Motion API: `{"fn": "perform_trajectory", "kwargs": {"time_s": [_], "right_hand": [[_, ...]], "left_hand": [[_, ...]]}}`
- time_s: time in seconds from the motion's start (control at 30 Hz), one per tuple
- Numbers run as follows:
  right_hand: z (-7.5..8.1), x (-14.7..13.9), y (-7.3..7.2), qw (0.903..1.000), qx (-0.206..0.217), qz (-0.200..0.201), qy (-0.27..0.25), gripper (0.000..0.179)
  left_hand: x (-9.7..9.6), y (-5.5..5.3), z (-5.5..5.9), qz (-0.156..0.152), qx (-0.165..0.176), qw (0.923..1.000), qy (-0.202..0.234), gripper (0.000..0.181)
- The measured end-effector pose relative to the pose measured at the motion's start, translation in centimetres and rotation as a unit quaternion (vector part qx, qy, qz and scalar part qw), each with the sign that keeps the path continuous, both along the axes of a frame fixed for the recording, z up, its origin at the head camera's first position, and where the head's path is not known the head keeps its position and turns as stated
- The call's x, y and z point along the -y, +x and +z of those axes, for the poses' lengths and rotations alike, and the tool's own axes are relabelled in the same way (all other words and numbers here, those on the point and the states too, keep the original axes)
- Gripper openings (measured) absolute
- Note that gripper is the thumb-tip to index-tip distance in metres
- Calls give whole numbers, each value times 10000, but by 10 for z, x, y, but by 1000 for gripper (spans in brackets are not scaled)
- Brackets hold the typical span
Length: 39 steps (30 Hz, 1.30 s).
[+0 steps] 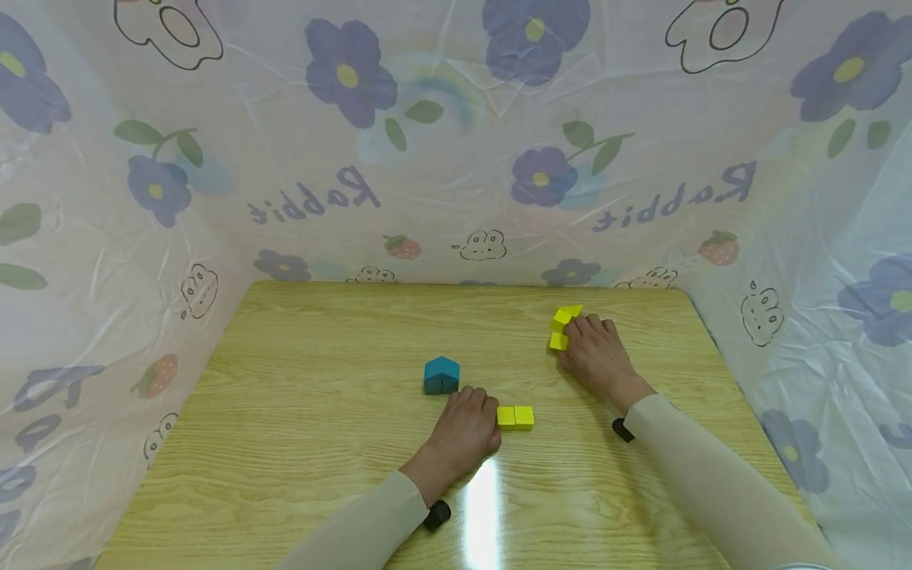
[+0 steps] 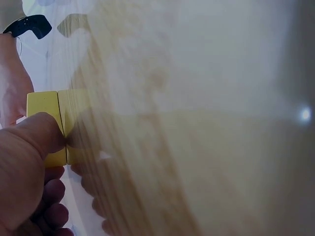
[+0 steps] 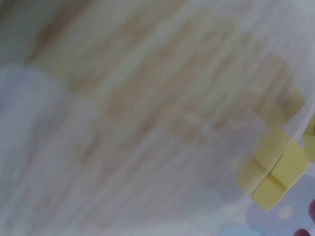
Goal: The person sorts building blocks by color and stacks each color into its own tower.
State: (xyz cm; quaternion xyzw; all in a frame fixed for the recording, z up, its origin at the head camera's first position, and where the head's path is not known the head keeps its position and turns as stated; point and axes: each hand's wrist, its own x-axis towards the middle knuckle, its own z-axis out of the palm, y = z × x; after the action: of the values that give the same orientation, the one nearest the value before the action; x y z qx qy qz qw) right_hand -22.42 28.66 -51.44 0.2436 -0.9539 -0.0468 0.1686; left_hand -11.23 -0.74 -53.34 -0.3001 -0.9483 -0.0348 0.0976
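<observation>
My left hand (image 1: 463, 427) pinches the left end of a short row of yellow blocks (image 1: 514, 418) lying on the table. In the left wrist view, the thumb presses on the face of a yellow block (image 2: 43, 102). A group of blue blocks (image 1: 442, 375) stands just beyond the left fingertips. Farther back, my right hand (image 1: 598, 354) has its fingers bent at a cluster of yellow blocks (image 1: 559, 341), partly hiding it. The right wrist view has yellow blocks (image 3: 289, 164) touching on the table and another yellow block (image 3: 309, 147), cut off by the edge, between the fingers.
The wood-grain table (image 1: 321, 356) is glossy and reflects a bright streak of light. A patterned cloth (image 1: 442, 158) hangs at the back and both sides. Black wrist-worn devices (image 1: 438, 515) sit by both sleeves.
</observation>
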Motion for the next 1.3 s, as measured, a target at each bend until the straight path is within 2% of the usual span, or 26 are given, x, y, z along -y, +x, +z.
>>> {"fn": "perform_trajectory", "kwargs": {"time_s": [0.37,0.83,1.3], "right_hand": [[1,2,4,9998,24,136,127,39],[8,10,13,9969,-405,605,311,48],[23,37,35,9916,-469,1201,51,43]], "left_hand": [[0,-1,-1,-55,-189,9998,90,21],[0,0,1,-32,-173,9998,-82,21],[0,-1,0,-19,-73,9999,-103,24]]}}
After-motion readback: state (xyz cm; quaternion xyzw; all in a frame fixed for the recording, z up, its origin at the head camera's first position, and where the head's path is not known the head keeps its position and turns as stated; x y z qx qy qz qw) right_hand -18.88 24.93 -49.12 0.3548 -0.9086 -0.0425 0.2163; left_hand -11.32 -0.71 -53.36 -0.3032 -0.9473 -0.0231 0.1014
